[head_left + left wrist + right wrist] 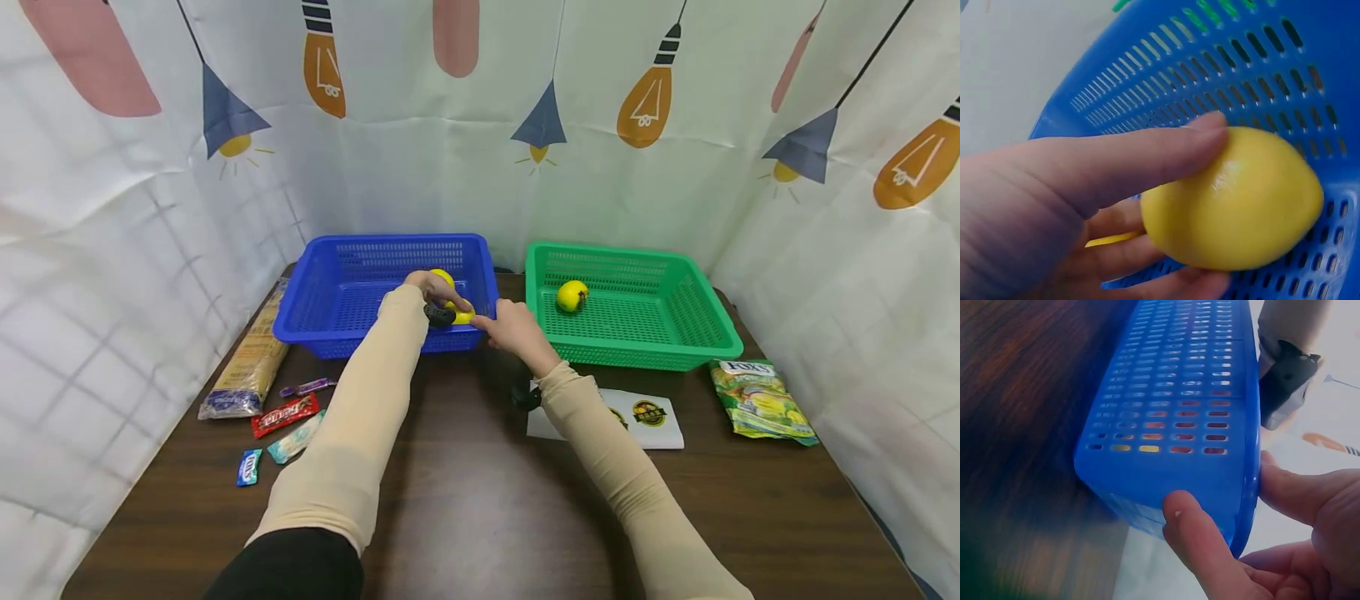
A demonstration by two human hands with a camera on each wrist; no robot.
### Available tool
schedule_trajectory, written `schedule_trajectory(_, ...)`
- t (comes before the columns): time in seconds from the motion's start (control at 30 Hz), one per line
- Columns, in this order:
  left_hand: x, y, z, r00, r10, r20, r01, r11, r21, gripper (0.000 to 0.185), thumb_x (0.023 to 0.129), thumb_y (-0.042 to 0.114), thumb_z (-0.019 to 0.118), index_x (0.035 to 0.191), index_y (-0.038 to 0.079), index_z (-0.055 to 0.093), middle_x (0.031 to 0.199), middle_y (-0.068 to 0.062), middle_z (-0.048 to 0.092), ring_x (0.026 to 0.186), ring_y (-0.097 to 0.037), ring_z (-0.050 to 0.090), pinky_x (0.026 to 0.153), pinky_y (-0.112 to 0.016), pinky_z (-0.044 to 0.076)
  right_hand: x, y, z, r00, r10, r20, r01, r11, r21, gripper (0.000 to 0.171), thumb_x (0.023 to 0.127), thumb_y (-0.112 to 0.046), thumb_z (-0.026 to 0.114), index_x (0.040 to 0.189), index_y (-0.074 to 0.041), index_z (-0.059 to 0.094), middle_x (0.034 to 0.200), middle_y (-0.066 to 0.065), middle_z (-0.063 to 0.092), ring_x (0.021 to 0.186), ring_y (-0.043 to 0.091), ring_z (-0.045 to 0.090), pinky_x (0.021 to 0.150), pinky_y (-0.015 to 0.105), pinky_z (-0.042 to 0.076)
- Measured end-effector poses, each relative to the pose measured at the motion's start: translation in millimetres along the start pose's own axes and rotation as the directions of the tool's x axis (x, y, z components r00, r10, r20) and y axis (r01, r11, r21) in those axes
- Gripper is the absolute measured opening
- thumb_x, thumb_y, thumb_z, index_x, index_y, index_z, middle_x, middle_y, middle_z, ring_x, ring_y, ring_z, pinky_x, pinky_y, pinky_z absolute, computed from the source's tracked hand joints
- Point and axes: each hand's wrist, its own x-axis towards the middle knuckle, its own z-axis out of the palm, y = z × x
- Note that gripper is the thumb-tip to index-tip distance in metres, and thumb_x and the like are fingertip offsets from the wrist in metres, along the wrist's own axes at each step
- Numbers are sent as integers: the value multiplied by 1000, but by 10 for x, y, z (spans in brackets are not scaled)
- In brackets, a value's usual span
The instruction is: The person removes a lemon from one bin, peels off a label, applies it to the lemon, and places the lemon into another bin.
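My left hand (441,293) reaches into the blue basket (337,292) and grips a yellow lemon (462,314) near its front right corner. In the left wrist view the thumb (1147,156) lies over the lemon (1241,200) and the fingers curl under it. A second yellow fruit (442,276) lies just behind in the same basket. My right hand (504,327) pinches the blue basket's near right corner; the right wrist view shows a finger (1197,540) on the outer wall (1166,419) and the thumb (1297,494) over the rim.
A green basket (675,333) with one lemon (572,295) stands to the right. Several snack wrappers (285,414) and a long packet (247,358) lie at the left. A white card (652,421) and a green candy bag (761,398) lie at the right. Curtain walls surround the table.
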Motion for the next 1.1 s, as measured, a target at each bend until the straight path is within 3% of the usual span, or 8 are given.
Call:
schedule_trajectory(0.2, -120, -83, -65, 991, 128, -28, -131, 972, -195, 61, 88, 33, 74, 136, 5, 48, 107, -4, 60, 81, -12, 57, 78, -19, 55, 29, 12, 38, 1000, 15, -16, -14, 999, 42, 41, 96, -46, 61, 93, -5, 64, 66, 6, 66, 59, 17, 63, 54, 26, 45)
schedule_trajectory(0.3, -203, -73, -111, 971, 238, -15, -227, 900, -372, 52, 95, 24, 67, 140, 6, 48, 108, -4, 59, 82, -12, 58, 95, -22, 55, 18, 21, 31, 999, 42, -23, -39, 995, 87, 41, 95, -48, 63, 96, -6, 64, 68, 7, 65, 59, 17, 61, 55, 26, 45)
schedule_trajectory(0.37, -247, -52, -125, 949, 314, -42, -293, 822, -488, 58, 96, 21, 64, 148, 9, 42, 122, -6, 55, 97, -16, 60, 114, -34, 46, -4, 31, 20, 998, 53, -29, -50, 994, 97, 43, 95, -49, 63, 100, -6, 63, 70, 8, 66, 61, 17, 61, 56, 26, 45)
schedule_trajectory(0.5, -332, -56, -114, 865, 480, -147, -457, 630, -629, 58, 99, 16, 59, 152, 12, 37, 118, -5, 60, 96, -16, 67, 104, -35, 54, -37, 57, 13, 998, 20, -58, -17, 998, 58, 50, 95, -51, 60, 108, -3, 63, 73, 7, 64, 63, 18, 60, 54, 25, 44)
schedule_trajectory(0.63, -573, -73, -30, 754, 629, -188, -580, 504, -640, 55, 99, 11, 55, 152, 10, 39, 121, -6, 61, 96, -19, 71, 85, -31, 62, -125, 106, -27, 997, -44, -69, 44, 999, -2, 66, 96, -57, 56, 125, 2, 59, 73, 8, 59, 61, 19, 58, 52, 24, 44)
schedule_trajectory(0.77, -792, -92, 117, 679, 712, -178, -647, 466, -603, 52, 98, 9, 54, 149, 7, 41, 125, -7, 57, 101, -20, 68, 88, -34, 61, -296, 206, -158, 992, -110, -56, 109, 994, -16, 76, 96, -58, 55, 141, 2, 50, 79, 10, 69, 65, 18, 64, 61, 28, 54)
schedule_trajectory(0.9, -949, -148, 303, 658, 725, -204, -677, 451, -581, 53, 95, 8, 58, 146, 5, 43, 123, -6, 56, 103, -18, 65, 89, -32, 61, -500, 336, -310, 985, -170, 14, 170, 983, -65, 62, 96, -52, 59, 135, -3, 59, 92, 10, 77, 77, 19, 71, 74, 35, 59)
schedule_trajectory(1.1, -1038, -230, 708, 633, 751, -190, -690, 435, -579, 71, 87, 17, 74, 145, -6, 40, 117, -6, 59, 97, -15, 66, 84, -26, 61, -755, 632, -410, 987, -110, 119, 136, 963, -232, 47, 94, -39, 66, 127, -7, 65, 106, 10, 77, 92, 22, 72, 76, 38, 59)
